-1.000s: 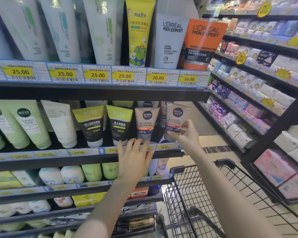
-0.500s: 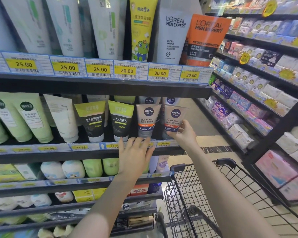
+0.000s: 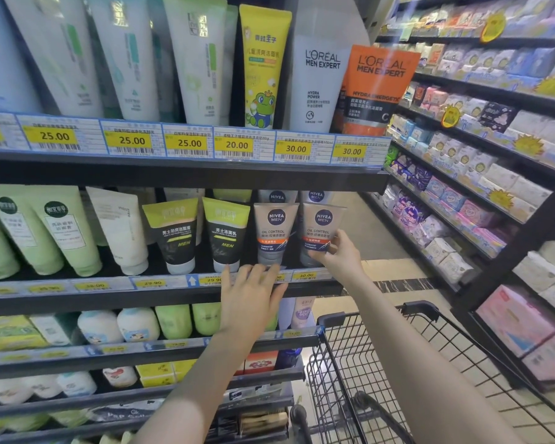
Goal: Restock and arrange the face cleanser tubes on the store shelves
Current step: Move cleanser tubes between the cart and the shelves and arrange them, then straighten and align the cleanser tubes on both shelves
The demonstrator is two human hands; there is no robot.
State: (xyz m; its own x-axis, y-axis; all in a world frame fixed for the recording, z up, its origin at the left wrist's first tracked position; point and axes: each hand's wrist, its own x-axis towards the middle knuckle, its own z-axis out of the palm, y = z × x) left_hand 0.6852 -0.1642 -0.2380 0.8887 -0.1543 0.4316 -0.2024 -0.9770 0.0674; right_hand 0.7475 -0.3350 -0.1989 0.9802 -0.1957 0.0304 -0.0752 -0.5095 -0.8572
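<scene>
Middle shelf [image 3: 161,299], front row, listed left to right.

Pale green tubes [image 3: 61,232], 9 o'clock: stood cap-down, labels outward so shoppers could read them; the leftmost was cut off by the frame edge.

White tube [image 3: 119,229]: leaned slightly, print too small to read.

Two black-and-lime men's tubes [image 3: 202,233], near centre: upright, faces forward.

Left hand [image 3: 250,293], 6 o'clock of those tubes: fingers straight and spread, resting flat against the price strip [image 3: 154,282], probably to steady the person; it held nothing and covered one price label.

Left grey cleanser tube [image 3: 274,232]: upright, already in place.

Right grey cleanser tube [image 3: 321,230], just beside it at 3 o'clock: the item being arranged, at the shelf's right end, tilted slightly. Its cap was hidden by the hand.

Right hand [image 3: 337,254]: thumb and fingers pinched round that tube's lower part, seemingly to square it with its neighbour.

Further grey tubes behind, only tops visible under the upper shelf.

Trolley [image 3: 382,363], 5 o'clock: contents not visible.
</scene>
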